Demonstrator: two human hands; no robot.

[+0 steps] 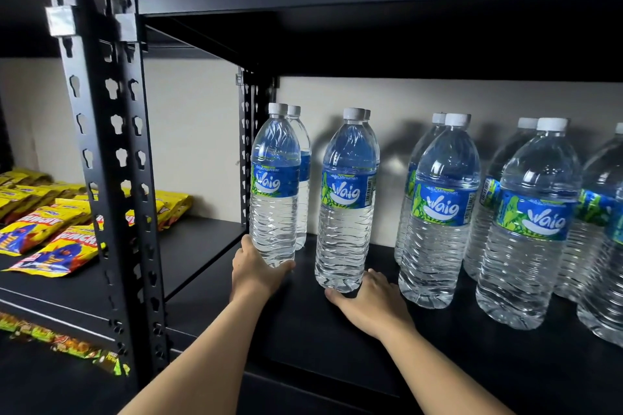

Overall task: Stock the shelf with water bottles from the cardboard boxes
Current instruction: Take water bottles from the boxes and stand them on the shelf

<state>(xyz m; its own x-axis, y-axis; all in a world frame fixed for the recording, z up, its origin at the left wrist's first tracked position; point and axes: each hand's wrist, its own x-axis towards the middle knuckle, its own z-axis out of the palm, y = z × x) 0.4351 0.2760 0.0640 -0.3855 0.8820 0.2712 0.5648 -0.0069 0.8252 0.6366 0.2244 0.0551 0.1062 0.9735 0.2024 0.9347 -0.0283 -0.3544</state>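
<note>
1. The shelf (337,340) already carries water bottles in front-and-back pairs from its left end to the right edge of the view.
2. The left hand (256,271) wraps the base of the leftmost bottle (274,185); the right hand (369,300) cups the foot of the second bottle (347,202) — both upright at the shelf, seemingly just being set down.
3. Judged from this, stocking is well along, though bare front shelf remains.
4. No cardboard boxes are visible, the right-hand bottles are cut off, and the rear bottles are mostly hidden — the count stays unclear.
</note>
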